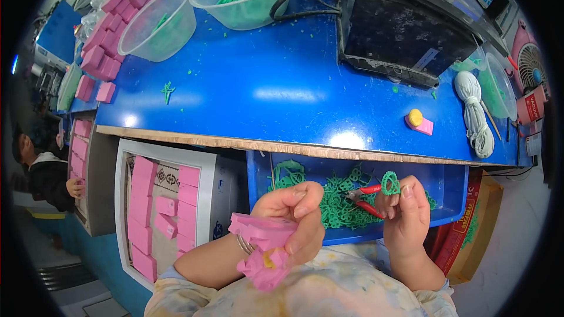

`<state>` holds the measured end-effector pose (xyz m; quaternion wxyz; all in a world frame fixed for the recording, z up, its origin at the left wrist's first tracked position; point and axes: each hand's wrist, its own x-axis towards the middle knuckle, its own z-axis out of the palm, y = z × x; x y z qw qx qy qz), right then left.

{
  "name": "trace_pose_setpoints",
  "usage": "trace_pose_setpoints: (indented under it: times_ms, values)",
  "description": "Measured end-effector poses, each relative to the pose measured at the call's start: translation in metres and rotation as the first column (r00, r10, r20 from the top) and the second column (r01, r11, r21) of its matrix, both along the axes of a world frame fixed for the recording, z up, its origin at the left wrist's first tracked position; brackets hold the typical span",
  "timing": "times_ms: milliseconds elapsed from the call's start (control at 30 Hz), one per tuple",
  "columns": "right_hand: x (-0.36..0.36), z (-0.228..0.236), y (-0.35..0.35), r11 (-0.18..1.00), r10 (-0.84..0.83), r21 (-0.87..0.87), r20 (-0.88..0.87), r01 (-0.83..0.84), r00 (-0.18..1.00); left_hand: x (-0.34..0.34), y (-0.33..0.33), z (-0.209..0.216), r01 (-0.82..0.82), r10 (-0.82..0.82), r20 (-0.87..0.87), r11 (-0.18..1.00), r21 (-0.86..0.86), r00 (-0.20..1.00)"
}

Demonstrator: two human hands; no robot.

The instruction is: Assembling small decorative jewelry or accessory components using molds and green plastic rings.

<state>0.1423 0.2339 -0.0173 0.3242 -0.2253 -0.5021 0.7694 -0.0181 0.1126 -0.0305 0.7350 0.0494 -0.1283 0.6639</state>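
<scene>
Closed round a pink rubber mould [261, 232], my left hand [299, 220] is low in the middle, in front of my body. The mould's lower part is folded or parted from the upper, with a yellow patch on it. My right hand [406, 211] pinches a small green openwork ring-shaped piece [390, 183] between thumb and fingertips. Beside these fingers are red-handled cutters [369, 190], jaws pointing left; whether the hand also grips them, I cannot tell. Below both hands, a blue tray [452, 205] holds many small green pieces [336, 199].
On the blue table [247, 94] stand clear bowls [155, 29] with green pieces, a black machine [405, 32], a white cord bundle [474, 114] and a pink block with yellow cap [416, 118]. Pink moulds fill a box [120, 194] at left. Another person [44, 170] sits far left.
</scene>
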Motion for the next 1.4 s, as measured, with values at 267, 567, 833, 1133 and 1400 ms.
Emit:
trace_pose_setpoints:
  times_ms: [267, 567, 833, 1133, 1400]
  values:
    - [0.001, 0.000, 0.003, 0.999, 0.007, 0.053, 0.020, -0.008, 1.000, -0.007, -0.003, 0.012, -0.060, -0.102, -0.381, 0.918, -0.392, 0.919]
    - [0.000, 0.010, -0.003, 0.999, 0.036, 0.024, -0.161, -0.032, 0.986, -0.002, 0.003, 0.026, 0.098, -0.259, -0.480, 0.937, -0.334, 0.838]
    - [0.001, 0.015, -0.006, 0.993, 0.101, 0.076, -0.159, -0.090, 0.982, 0.002, 0.002, 0.020, 0.137, -0.228, -0.326, 0.951, -0.278, 0.917]
    - [0.004, 0.014, 0.000, 0.998, 0.035, 0.054, -0.220, -0.024, 0.975, -0.008, -0.006, 0.100, 0.480, -0.199, -0.712, 0.850, 0.218, 0.674]
    - [0.005, 0.013, 0.002, 0.996, 0.078, -0.017, -0.243, -0.085, 0.967, -0.009, 0.011, 0.125, 0.563, 0.094, -0.825, 0.686, 0.460, 0.558]
